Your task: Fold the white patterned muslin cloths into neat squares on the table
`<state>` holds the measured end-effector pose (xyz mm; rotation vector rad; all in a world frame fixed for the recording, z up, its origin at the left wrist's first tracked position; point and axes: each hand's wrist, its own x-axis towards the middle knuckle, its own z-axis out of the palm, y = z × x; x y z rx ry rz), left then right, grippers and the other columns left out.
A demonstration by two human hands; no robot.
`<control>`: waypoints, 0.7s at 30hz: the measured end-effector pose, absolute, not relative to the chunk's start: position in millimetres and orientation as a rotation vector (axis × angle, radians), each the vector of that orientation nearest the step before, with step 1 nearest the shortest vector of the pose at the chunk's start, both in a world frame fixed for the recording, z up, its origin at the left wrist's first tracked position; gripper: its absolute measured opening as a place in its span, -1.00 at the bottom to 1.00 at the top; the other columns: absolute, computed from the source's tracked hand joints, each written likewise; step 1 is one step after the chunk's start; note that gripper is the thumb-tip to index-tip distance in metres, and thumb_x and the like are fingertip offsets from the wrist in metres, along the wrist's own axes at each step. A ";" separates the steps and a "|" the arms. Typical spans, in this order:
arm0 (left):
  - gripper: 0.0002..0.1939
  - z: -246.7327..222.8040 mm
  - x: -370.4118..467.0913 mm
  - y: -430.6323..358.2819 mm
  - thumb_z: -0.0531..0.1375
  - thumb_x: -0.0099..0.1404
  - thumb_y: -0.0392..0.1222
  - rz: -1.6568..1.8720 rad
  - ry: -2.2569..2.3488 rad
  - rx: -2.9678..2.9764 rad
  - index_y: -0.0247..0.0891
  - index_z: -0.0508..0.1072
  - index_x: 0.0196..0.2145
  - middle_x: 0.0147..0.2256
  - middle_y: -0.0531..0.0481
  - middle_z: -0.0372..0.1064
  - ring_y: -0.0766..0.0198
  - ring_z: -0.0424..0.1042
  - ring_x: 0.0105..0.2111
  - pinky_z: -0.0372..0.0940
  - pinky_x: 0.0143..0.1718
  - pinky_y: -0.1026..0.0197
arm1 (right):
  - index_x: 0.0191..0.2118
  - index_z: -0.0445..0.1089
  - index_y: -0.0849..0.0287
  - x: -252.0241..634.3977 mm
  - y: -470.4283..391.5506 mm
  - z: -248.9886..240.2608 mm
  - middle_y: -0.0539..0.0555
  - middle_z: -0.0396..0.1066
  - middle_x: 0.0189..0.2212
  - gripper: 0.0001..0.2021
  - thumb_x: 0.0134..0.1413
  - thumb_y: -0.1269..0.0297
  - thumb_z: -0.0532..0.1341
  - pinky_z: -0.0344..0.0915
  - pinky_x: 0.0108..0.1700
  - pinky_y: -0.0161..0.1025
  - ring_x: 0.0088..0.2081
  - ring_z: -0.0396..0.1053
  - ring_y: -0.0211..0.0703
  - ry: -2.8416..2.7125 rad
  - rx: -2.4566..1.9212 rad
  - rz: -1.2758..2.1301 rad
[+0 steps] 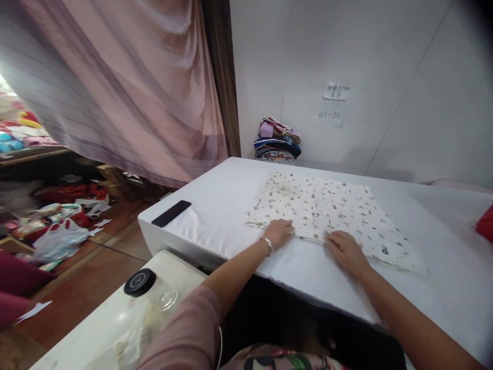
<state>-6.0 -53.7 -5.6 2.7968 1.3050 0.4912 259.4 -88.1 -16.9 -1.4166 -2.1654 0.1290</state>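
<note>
A white cloth (339, 208) with a small scattered print lies folded flat on the white-covered table (215, 205). A faint yellowish patch shows near its far left part. My left hand (279, 234), with a silver bracelet at the wrist, has its fingers curled on the cloth's near edge, left of the middle. A short way to the right, my right hand (346, 252) grips the same near edge, fingers bent over it. Both thumbs are mostly hidden. Layers of the fold show along the near edge between the hands.
A black phone (171, 213) lies at the table's left corner. Folded clothes (278, 141) are stacked by the back wall. A lower white surface (96, 321) at the left bears a round black lid (139, 282). Something red (485, 223) sits at the right edge.
</note>
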 end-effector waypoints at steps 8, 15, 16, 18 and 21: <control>-0.78 -4.3 -91.6 -51.8 0.07 0.25 -0.21 0.575 1.618 2.675 -0.19 0.44 -0.18 -0.15 -0.05 0.37 0.20 0.27 -0.11 0.16 -0.08 0.13 | -0.24 0.43 0.14 230.1 -81.6 -17.9 0.12 0.36 -0.21 -0.75 0.12 0.27 0.02 0.17 -0.06 -0.15 -0.14 0.25 -0.08 -2.235 -1.294 0.144; -0.79 -10.1 -93.8 -47.6 0.05 0.27 -0.22 0.587 1.661 2.665 -0.18 0.47 -0.22 -0.20 -0.04 0.41 0.20 0.32 -0.16 0.17 -0.11 0.10 | -0.27 0.43 0.14 186.1 -73.3 -12.7 0.10 0.36 -0.24 -0.77 0.11 0.34 0.03 0.14 -0.12 -0.18 -0.19 0.23 -0.12 -2.294 -1.186 0.145; -0.79 -10.8 -93.8 -47.0 0.05 0.28 -0.22 0.592 1.661 2.662 -0.18 0.47 -0.22 -0.21 -0.03 0.42 0.20 0.33 -0.16 0.17 -0.12 0.11 | -0.26 0.43 0.14 178.9 -71.1 -13.4 0.10 0.36 -0.25 -0.78 0.11 0.34 0.04 0.14 -0.12 -0.18 -0.19 0.23 -0.12 -2.298 -1.173 0.143; -0.79 -11.6 -94.4 -46.2 0.04 0.28 -0.22 0.607 1.656 2.655 -0.18 0.47 -0.23 -0.21 -0.02 0.43 0.22 0.34 -0.18 0.18 -0.14 0.13 | -0.27 0.43 0.14 165.5 -66.5 -15.2 0.10 0.36 -0.26 -0.80 0.10 0.34 0.05 0.13 -0.14 -0.19 -0.20 0.22 -0.12 -2.302 -1.167 0.144; -0.77 -11.8 -95.5 -46.1 0.03 0.29 -0.21 0.622 1.651 2.649 -0.18 0.48 -0.24 -0.23 0.00 0.44 0.23 0.35 -0.21 0.19 -0.16 0.14 | -0.29 0.42 0.13 149.4 -60.3 -17.9 0.10 0.35 -0.27 -0.83 0.09 0.34 0.08 0.11 -0.14 -0.20 -0.20 0.22 -0.12 -2.294 -1.189 0.145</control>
